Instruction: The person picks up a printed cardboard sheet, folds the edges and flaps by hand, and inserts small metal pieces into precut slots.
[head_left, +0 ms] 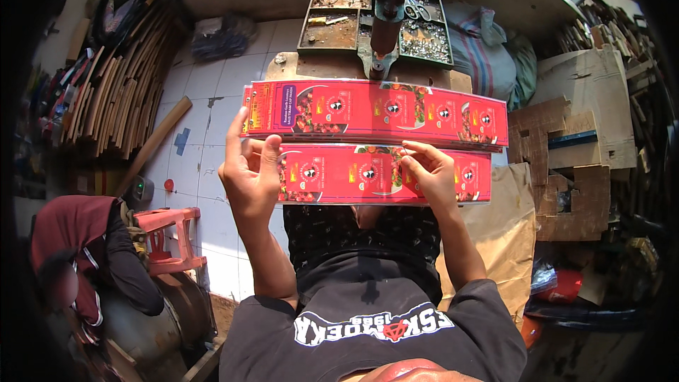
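I am holding a long red printed cardboard strip point(375, 173) flat in front of me, over my lap. My left hand point(249, 170) grips its left end, thumb on the printed face and fingers wrapped behind, with the forefinger pointing up. My right hand point(431, 170) pinches the strip right of its middle, fingertips point(414, 148) curled over its top edge. Just above it lies a second red strip point(375, 110) of the same print, resting on the near edge of the tabletop point(311, 65), its lower edge just beside the strip I hold; whether they touch I cannot tell. Behind that strip stands a green metal press point(385, 7) with trays of small metal parts point(423, 41) on either side. Stacked brown cardboard point(580, 148) sits at my right, a bundle of flat boards point(117, 92) leans at my left, and a person in a dark red top point(78, 240) sits low at my left on the tiled floor point(205, 99)
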Tool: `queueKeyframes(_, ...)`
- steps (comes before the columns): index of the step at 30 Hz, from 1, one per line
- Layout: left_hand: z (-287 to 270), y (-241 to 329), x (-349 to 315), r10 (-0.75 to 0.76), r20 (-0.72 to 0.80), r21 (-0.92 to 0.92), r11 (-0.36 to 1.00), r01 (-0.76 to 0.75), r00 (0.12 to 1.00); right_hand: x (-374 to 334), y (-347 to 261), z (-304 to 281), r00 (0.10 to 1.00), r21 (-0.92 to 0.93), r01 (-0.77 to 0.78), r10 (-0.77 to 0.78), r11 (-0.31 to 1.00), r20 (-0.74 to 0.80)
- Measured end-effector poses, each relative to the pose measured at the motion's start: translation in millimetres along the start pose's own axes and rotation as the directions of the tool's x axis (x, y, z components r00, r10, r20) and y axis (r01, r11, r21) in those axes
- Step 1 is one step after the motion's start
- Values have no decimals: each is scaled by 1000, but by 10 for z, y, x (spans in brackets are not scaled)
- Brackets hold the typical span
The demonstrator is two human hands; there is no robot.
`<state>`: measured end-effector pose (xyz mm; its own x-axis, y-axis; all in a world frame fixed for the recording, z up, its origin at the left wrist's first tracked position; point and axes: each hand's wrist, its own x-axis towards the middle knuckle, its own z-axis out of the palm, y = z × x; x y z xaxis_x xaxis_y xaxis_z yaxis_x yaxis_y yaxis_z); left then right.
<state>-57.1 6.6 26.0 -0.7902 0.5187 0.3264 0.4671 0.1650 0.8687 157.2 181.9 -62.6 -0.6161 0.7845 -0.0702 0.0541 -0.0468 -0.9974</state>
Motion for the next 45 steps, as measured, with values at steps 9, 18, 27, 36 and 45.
queueKeyframes(9, 1108, 1802, -1249, 939, -80, -996, -63, -63, 336, -122, -185, 343, 808, -208, 466, -319, 860, 495)
queueKeyframes(18, 1203, 2201, -1588, 950, -155, -976, -190, 106, 270, -366, -143, 512, 649, -50, 477, -313, 878, 693)
queueKeyframes(27, 804, 1852, -953, 991, 134, -987, 135, -83, 25, -377, -182, 614, 880, 18, 141, -133, 990, 456)
queueKeyframes(36, -711, 1504, 54, 681, 167, -967, 255, 17, -713, -303, -35, 310, 985, 170, 73, -98, 983, 141)
queueKeyframes(45, -489, 1538, -99, 907, 85, -980, 151, 131, -412, -279, -19, 62, 992, 197, 114, -101, 974, -75)
